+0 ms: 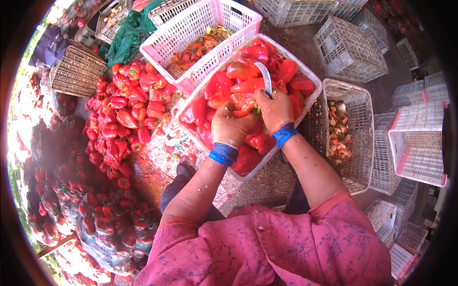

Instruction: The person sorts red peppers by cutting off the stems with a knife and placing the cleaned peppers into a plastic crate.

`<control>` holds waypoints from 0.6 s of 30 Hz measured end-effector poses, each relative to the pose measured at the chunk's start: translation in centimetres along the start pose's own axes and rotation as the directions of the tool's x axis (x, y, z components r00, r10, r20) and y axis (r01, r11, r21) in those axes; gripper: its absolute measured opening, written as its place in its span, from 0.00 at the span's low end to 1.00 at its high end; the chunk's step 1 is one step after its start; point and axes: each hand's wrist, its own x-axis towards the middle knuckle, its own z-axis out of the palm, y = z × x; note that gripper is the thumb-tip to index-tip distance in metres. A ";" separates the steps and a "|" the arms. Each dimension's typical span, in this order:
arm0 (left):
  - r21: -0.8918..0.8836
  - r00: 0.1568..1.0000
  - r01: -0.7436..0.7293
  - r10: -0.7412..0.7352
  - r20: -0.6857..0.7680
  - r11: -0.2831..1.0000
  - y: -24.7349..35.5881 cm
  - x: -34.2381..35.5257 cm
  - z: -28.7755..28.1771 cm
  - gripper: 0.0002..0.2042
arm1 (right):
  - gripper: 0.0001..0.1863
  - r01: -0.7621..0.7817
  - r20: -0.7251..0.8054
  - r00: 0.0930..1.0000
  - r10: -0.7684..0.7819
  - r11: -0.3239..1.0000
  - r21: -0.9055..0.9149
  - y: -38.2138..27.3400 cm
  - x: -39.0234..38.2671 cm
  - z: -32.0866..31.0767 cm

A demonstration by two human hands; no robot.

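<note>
Both of my hands wear orange-tan gloves with blue bands at the wrists, and they meet above a white crate (245,176) heaped with red bell peppers (218,86). My left hand (233,126) is closed on a red bell pepper (244,111), of which an orange-red part shows between the hands. In my right hand (275,110) is a knife with a curved metal blade (264,76). Its blade sticks up and away from me over the peppers, while the handle is hidden in the fist. A bit of green shows between the hands.
A white-and-pink crate (191,31) with pepper scraps stands beyond on the left. To the right, another crate (361,152) holds pale and red trimmings. Loose peppers (126,112) pile up on the left floor, with filled mesh bags (107,229) nearer. Several crates (350,50) stand far right.
</note>
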 end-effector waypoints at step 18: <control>-0.459 0.968 0.197 -0.097 0.232 0.866 1.3 1.8 -1.5 0.08 | 0.19 0.401 0.181 0.906 -0.384 0.913 -0.072 -2.2 0.1 -2.2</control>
